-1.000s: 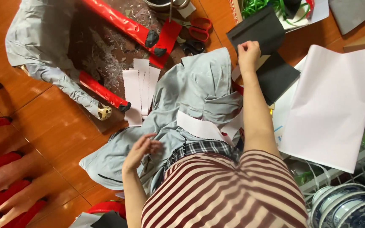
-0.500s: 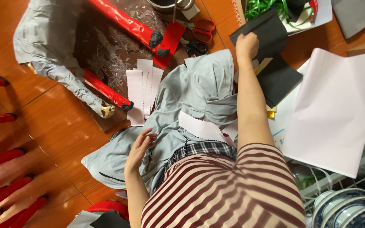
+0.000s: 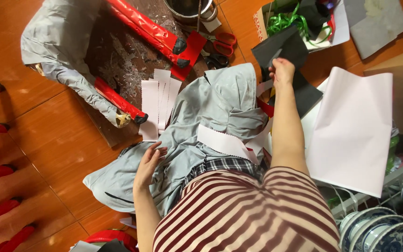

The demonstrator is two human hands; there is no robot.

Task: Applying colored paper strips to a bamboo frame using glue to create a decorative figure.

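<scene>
- your right hand (image 3: 281, 70) is stretched out past the grey cloth (image 3: 220, 116), its fingers pinched shut on the edge of a black sheet (image 3: 281, 46) that it holds lifted and tilted above the floor (image 3: 57, 140).
- your left hand (image 3: 148, 161) lies flat on the near left part of the grey cloth, fingers spread and loose, gripping nothing.
- the black sheet sits at the far right corner of the grey cloth; a second black piece (image 3: 306, 93) lies just beside it, partly under your forearm.
- the sheet looks thin and light, stiff enough to hold its flat shape when lifted by one edge, so it should bend rather than droop; a pinch near a corner or along an edge seems enough, and a hard squeeze would likely crease it.
- the grey cloth is soft and rumpled, draped over your lap; it will slide and bunch under a flat palm, so gather a fold if you want it to stay put.
- white paper strips (image 3: 159, 102) with zigzag edges lie just left of the grey cloth, and another strip (image 3: 222, 142) rests on the cloth itself; these are flimsy and will shift easily.
- red-handled scissors (image 3: 220, 44) lie beyond the cloth, near the red wrapped tubes (image 3: 145, 28).
- a large white sheet (image 3: 355, 130) lies to the right of the cloth, beside your right arm.
</scene>
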